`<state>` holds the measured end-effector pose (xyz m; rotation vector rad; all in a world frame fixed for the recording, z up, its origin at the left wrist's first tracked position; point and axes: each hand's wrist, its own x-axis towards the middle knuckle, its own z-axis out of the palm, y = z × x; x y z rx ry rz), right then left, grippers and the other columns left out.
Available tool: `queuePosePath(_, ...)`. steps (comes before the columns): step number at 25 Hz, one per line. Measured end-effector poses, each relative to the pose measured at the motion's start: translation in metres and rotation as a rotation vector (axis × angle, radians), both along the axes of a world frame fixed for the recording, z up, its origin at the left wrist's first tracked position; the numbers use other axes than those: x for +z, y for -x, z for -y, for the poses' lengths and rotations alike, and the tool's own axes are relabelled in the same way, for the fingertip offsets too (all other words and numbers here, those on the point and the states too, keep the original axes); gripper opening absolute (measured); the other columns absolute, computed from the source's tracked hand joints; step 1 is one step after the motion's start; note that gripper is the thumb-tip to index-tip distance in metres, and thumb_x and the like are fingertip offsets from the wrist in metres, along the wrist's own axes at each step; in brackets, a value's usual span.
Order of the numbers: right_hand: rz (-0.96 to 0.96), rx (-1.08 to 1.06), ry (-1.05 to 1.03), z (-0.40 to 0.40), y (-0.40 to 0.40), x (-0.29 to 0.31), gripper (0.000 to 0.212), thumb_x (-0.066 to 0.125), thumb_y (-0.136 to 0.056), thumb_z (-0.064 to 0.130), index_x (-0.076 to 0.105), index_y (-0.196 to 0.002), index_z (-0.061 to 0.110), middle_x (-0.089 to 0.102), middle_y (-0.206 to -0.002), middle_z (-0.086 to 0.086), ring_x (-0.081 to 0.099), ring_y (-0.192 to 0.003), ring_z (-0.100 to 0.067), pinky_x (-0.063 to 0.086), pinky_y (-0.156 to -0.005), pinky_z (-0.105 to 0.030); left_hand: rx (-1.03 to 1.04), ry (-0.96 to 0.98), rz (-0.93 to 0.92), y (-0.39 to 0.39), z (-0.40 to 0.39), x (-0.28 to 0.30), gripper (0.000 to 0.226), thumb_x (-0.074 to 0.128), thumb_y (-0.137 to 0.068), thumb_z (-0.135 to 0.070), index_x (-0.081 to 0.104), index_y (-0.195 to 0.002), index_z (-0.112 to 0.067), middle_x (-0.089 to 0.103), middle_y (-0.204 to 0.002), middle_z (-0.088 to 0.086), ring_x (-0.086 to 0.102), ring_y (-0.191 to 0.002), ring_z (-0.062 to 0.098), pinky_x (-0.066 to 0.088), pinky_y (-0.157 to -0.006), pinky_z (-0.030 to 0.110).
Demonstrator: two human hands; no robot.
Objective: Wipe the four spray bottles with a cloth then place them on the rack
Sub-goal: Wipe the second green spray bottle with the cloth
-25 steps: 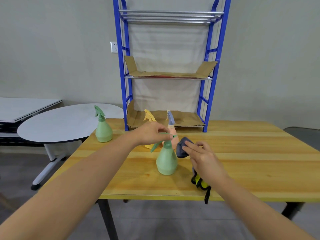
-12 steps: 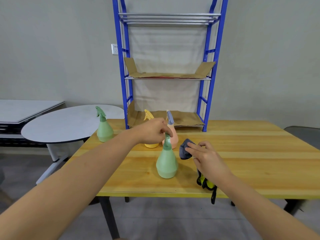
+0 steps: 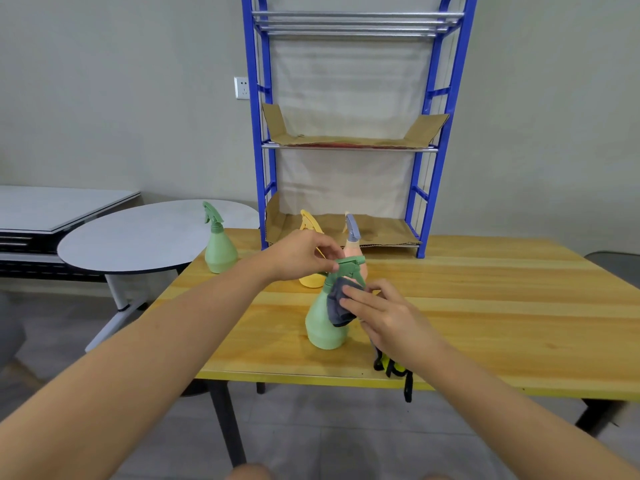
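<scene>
A green spray bottle (image 3: 322, 327) stands near the front of the wooden table (image 3: 485, 306). My left hand (image 3: 301, 254) pinches its nozzle head from the left. My right hand (image 3: 388, 317) presses a dark grey cloth (image 3: 339, 304) against the bottle's neck and shoulder. Behind them stand a yellow bottle (image 3: 310, 223) and a pink bottle with a blue-grey nozzle (image 3: 353, 242), both partly hidden by my left hand. A second green bottle (image 3: 218, 247) stands at the table's far left corner. The blue rack (image 3: 429, 168) rises at the back, its shelves lined with cardboard.
A black and yellow object (image 3: 394, 368) with a strap hangs over the table's front edge under my right wrist. A round white table (image 3: 138, 237) and a low white bench (image 3: 52, 209) stand to the left. A grey chair edge (image 3: 620, 268) shows at the right.
My right hand moved left and brought the cloth against the green bottle's neck. The bottle's nozzle turned to point right under my left fingers. The camera moved a little closer.
</scene>
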<state>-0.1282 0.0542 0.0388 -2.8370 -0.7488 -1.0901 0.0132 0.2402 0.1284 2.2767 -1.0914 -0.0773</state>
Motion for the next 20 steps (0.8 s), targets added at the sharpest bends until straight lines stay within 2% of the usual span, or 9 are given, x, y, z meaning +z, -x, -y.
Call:
queuePosePath(4,0.046,-0.05,0.034,-0.021,-0.023,-0.013,0.041,0.071,-0.083,0.005,0.066,-0.123,0.013,0.058,-0.135,0.002,0.053,-0.108,-0.026,0.053,-0.088,-0.03,0.036,0.041,0.011,-0.006,-0.006,-0.007,0.013,0.075,-0.093,-0.025,0.077,-0.106,-0.022,0.071,-0.093,-0.014,0.065,-0.087,-0.001,0.045,-0.07,0.008)
queuePosePath(6,-0.03,-0.031,0.101,-0.028,-0.026,-0.033,0.042,0.071,-0.083,0.004,0.063,-0.123,0.009,0.055,-0.135,-0.002,0.049,-0.106,-0.026,0.051,-0.089,-0.032,0.061,0.072,0.014,-0.01,-0.007,-0.013,0.014,0.075,-0.093,-0.026,0.077,-0.106,-0.021,0.072,-0.092,-0.013,0.067,-0.088,0.002,0.05,-0.074,0.014)
queuePosePath(8,-0.109,0.014,0.285,-0.036,-0.019,-0.043,0.035,0.071,-0.081,0.006,0.065,-0.114,0.008,0.057,-0.129,-0.003,0.044,-0.101,-0.023,0.047,-0.087,-0.03,0.079,0.085,0.024,-0.011,-0.007,-0.017,0.014,0.075,-0.093,-0.027,0.078,-0.105,-0.021,0.073,-0.093,-0.009,0.069,-0.09,0.009,0.056,-0.079,0.025)
queuePosePath(9,-0.115,0.014,0.342,-0.039,-0.018,-0.036,0.03,0.07,-0.08,0.006,0.067,-0.109,0.01,0.06,-0.124,-0.002,0.042,-0.098,-0.022,0.046,-0.086,-0.028,0.084,0.084,0.035,-0.01,-0.006,-0.017,0.013,0.074,-0.093,-0.026,0.078,-0.104,-0.02,0.073,-0.091,-0.008,0.068,-0.088,0.01,0.056,-0.078,0.025)
queuePosePath(13,-0.016,-0.068,0.269,-0.046,-0.037,0.011,0.028,0.069,-0.076,0.003,0.069,-0.103,0.01,0.064,-0.11,-0.003,0.051,-0.089,-0.024,0.044,-0.083,-0.03,0.097,0.088,0.088,-0.01,-0.001,-0.017,0.013,0.073,-0.094,-0.025,0.078,-0.104,-0.018,0.066,-0.081,-0.015,0.059,-0.075,0.0,0.041,-0.061,0.006)
queuePosePath(15,-0.046,-0.116,0.383,-0.056,-0.036,0.002,0.024,0.056,-0.078,-0.003,0.061,-0.101,0.0,0.059,-0.104,-0.01,0.05,-0.091,-0.028,0.04,-0.085,-0.033,0.095,0.085,0.093,-0.007,0.001,-0.015,0.014,0.073,-0.094,-0.024,0.078,-0.105,-0.017,0.064,-0.079,-0.017,0.057,-0.073,-0.002,0.04,-0.059,0.004)
queuePosePath(16,-0.102,-0.129,0.438,-0.06,-0.032,-0.014,0.022,0.046,-0.08,-0.005,0.055,-0.1,-0.001,0.056,-0.1,-0.013,0.048,-0.092,-0.03,0.038,-0.083,-0.035,0.088,0.082,0.093,-0.007,0.002,-0.015,0.014,0.073,-0.094,-0.024,0.078,-0.105,-0.016,0.064,-0.079,-0.017,0.057,-0.072,-0.003,0.039,-0.059,0.004)
queuePosePath(18,-0.272,-0.103,0.334,-0.073,-0.023,-0.047,0.016,0.041,-0.089,-0.002,0.055,-0.097,-0.001,0.054,-0.095,-0.017,0.046,-0.088,-0.032,0.032,-0.074,-0.036,0.072,0.082,0.077,-0.006,0.002,-0.014,0.016,0.072,-0.095,-0.024,0.078,-0.107,-0.015,0.069,-0.084,-0.012,0.06,-0.076,0.0,0.043,-0.065,0.008)
queuePosePath(20,-0.457,0.123,0.203,-0.079,-0.029,-0.051,0.016,0.039,-0.092,0.006,0.053,-0.09,0.0,0.05,-0.087,-0.017,0.044,-0.079,-0.031,0.031,-0.068,-0.035,0.068,0.093,0.066,-0.005,0.001,-0.014,0.017,0.072,-0.095,-0.024,0.079,-0.108,-0.015,0.073,-0.091,-0.007,0.066,-0.086,0.008,0.052,-0.076,0.022)
